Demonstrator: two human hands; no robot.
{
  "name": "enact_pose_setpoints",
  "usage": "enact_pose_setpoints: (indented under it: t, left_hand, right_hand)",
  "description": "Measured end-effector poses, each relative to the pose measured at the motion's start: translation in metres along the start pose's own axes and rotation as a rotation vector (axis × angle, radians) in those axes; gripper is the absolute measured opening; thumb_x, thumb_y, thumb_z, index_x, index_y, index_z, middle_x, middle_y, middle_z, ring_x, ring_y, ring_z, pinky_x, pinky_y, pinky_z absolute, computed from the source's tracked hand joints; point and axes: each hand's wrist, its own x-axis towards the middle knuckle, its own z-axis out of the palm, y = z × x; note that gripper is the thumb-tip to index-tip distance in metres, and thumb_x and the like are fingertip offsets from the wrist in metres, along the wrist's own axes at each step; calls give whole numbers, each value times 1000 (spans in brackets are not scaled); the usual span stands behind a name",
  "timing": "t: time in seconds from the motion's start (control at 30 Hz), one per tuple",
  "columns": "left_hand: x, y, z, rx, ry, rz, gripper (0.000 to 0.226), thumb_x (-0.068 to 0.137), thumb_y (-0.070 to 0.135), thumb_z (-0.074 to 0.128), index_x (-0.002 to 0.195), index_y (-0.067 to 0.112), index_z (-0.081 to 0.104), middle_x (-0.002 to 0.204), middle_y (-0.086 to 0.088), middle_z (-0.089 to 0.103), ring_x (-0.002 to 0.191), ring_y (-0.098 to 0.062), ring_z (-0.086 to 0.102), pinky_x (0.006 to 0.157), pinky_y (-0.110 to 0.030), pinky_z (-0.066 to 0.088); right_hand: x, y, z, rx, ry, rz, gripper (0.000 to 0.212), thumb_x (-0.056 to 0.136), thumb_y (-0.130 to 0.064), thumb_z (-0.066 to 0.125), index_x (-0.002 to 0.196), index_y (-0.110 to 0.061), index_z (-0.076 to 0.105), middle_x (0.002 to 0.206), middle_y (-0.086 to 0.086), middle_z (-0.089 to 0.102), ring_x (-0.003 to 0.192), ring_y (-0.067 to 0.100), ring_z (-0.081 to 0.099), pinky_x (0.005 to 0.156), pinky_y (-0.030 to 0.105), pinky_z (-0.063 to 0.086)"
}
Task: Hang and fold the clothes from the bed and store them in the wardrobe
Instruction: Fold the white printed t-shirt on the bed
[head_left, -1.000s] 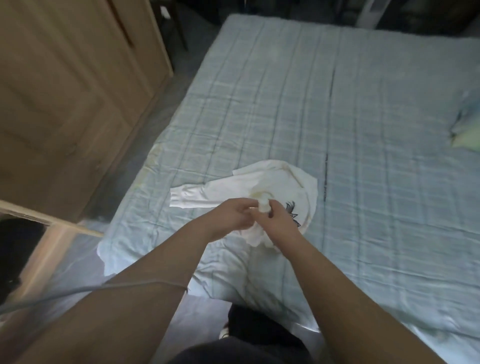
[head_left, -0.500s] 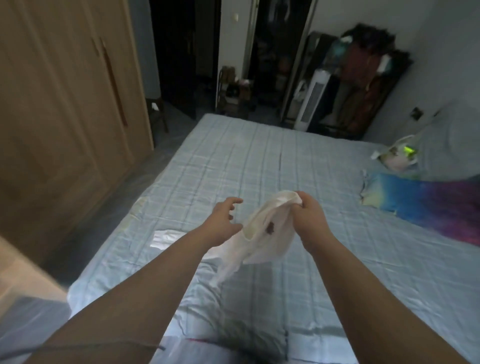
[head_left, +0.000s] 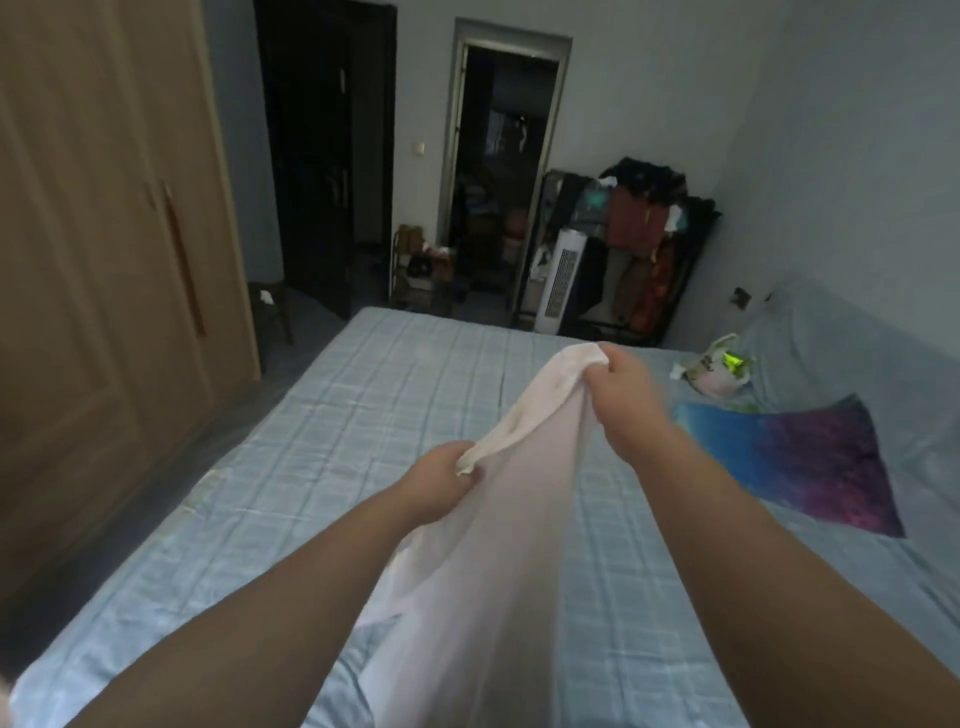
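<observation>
A white shirt (head_left: 498, 519) hangs in the air above the bed (head_left: 363, 415), stretched between both hands and trailing down toward me. My right hand (head_left: 628, 400) grips its upper edge, held higher and farther out. My left hand (head_left: 441, 478) grips the same edge lower down and to the left. The wooden wardrobe (head_left: 104, 260) runs along the left side with its doors closed. A blue and purple garment (head_left: 789, 457) lies flat on the right side of the bed.
A small white bag with a green patch (head_left: 719, 366) lies near the bed's far right. Past the bed's end stand a white tower fan (head_left: 561, 280), a rack piled with clothes (head_left: 639, 244) and an open dark doorway (head_left: 498, 171). A narrow floor strip separates bed and wardrobe.
The shirt has come up off the bed. My left hand, empty half a second ago, now grips its edge. My right hand has risen, and my view has lifted toward the room.
</observation>
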Motion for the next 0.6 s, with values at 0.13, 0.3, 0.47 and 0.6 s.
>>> enact_pose_setpoints:
  t: [0.13,0.3,0.47,0.6]
  left_hand:
    - [25,54,-25,18,69,21,18,93,27,66,75,30,64,76,12,62,77,-12,59,58,-18,38]
    - [67,140,-57,97,232,87,6,90,33,70,85,32,74,82,16,68,80,-2,61,65,-22,43]
    - [93,223,-83,231,316,178,3,87,38,72,90,38,74,89,15,69,85,-8,63,71,-28,50]
    - [107,283,-102,325,372,241,7,89,46,66,84,41,67,86,11,68,83,-12,65,71,-33,53]
  right_hand:
    - [17,-3,-77,-54,23,-123,38,89,0,40,92,-29,64,90,-11,62,83,7,55,64,25,41]
    - [38,-17,-167,-164,-52,-302,30,82,-10,43,84,-29,66,86,-8,67,81,9,60,64,25,43]
    - [71,-30,-241,-348,-54,-371,42,84,0,40,88,-35,63,86,-1,66,80,23,62,64,35,48]
    - [95,-53,-294,-577,16,-440,48,81,2,36,89,-44,50,80,-8,58,69,15,57,51,30,39]
